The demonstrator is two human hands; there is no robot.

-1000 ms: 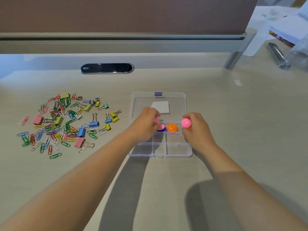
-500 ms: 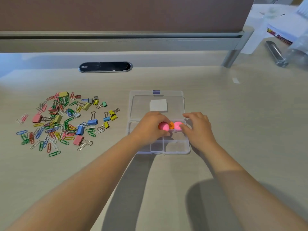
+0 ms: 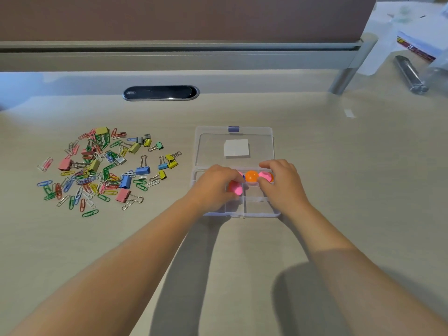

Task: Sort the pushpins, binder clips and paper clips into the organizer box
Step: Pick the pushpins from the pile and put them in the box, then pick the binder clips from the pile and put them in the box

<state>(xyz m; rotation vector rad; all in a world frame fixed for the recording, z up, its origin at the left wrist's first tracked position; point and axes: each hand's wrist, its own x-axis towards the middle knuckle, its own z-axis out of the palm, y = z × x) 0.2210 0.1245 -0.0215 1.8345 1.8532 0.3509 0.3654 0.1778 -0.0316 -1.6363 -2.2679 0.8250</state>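
Both hands over organizer box [image 3: 259,209]: left hand [image 3: 215,187] grips pink pushpin [image 3: 235,187], right hand [image 3: 281,183] another [image 3: 265,177].

Light wood-grain table [image 3: 363,166] bounded at the rear by a brown partition panel [image 3: 184,18] on a grey rail. Dark oval cable grommet [image 3: 161,93] set near the back edge. Far right: metallic cylinder [image 3: 409,75] lying beside stacked papers [image 3: 419,42].

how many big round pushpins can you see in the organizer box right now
3 clearly: a pink pushpin under the left hand, an orange pushpin mid back row, another pink one by the right hand. More may be hidden.
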